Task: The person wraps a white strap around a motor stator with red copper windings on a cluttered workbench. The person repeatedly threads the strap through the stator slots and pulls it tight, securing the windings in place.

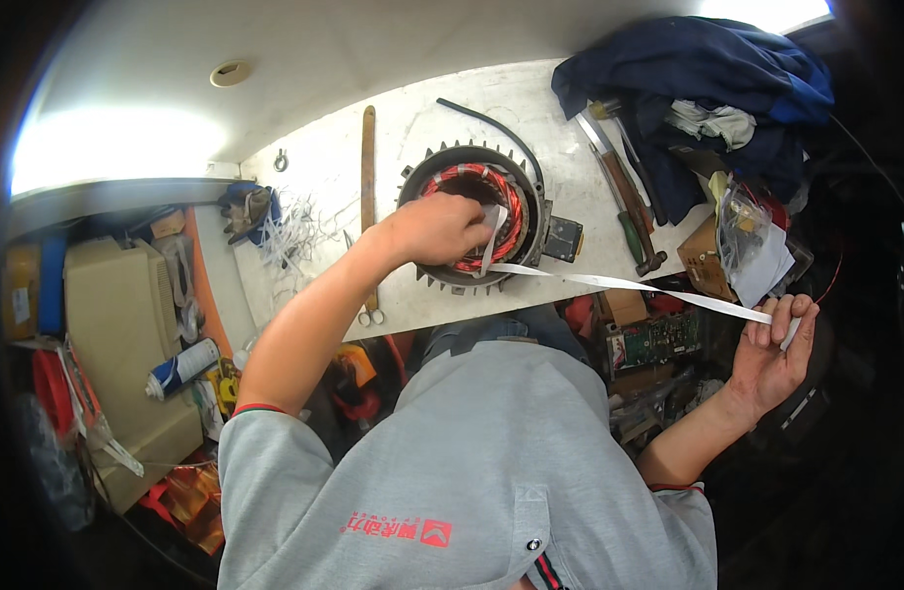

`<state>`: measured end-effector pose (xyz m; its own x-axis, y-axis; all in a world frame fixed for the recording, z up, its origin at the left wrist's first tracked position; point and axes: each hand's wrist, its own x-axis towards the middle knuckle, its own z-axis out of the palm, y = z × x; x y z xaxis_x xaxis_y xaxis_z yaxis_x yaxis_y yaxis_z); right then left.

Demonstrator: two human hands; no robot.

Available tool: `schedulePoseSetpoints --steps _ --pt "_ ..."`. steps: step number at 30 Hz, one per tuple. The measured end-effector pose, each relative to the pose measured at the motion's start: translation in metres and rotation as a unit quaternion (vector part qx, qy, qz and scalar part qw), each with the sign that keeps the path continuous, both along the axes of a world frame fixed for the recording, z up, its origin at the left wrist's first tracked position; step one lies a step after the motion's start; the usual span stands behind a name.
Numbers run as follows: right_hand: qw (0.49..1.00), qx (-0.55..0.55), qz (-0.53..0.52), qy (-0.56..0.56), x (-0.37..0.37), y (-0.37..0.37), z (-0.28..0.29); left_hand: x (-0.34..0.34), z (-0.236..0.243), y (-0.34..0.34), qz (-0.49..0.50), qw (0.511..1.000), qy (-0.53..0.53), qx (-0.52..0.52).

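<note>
A finned metal motor stator [532,187] stands on the bench in front of me. Red-wrapped windings [516,208] ring its opening. My left hand [440,231] reaches over its left side, fingers curled down at the windings. Their tips are partly hidden, so what they grip is unclear. White binding tape [629,283] loops over the front right of the windings, close to those fingertips. From there it stretches, slightly twisted, to the right. Past the bench's right side, my right hand [774,344] is closed on the tape's far part, with a short end showing between the fingers.
A wooden strip [368,167] and scissors [371,317] lie left of the stator, beside white scraps [296,236]. A black tube [491,120] curves behind it. Rightward are a hammer [650,258], a green-handled screwdriver [631,236], dark cloth [698,69] and a cardboard box [705,261].
</note>
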<state>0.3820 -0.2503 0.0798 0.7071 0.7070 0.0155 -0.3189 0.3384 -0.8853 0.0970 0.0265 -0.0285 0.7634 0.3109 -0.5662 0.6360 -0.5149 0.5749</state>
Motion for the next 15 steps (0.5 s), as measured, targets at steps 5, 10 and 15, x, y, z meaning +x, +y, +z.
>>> schedulePoseSetpoints --steps 5,10,15 --pt "1.0 -0.001 -0.001 0.007 0.004 0.002 -0.001 0.015 -0.001 0.0 -0.05 0.993 0.109 0.008" --pt "1.0 -0.001 0.004 0.012 0.007 0.0 -0.005 0.021 -0.006 -0.016 -0.056 0.984 0.118 0.125" --pt "0.993 -0.111 -0.047 -0.016 0.012 0.0 -0.03 0.0 -0.015 -0.027 0.072 0.96 -0.039 0.269"
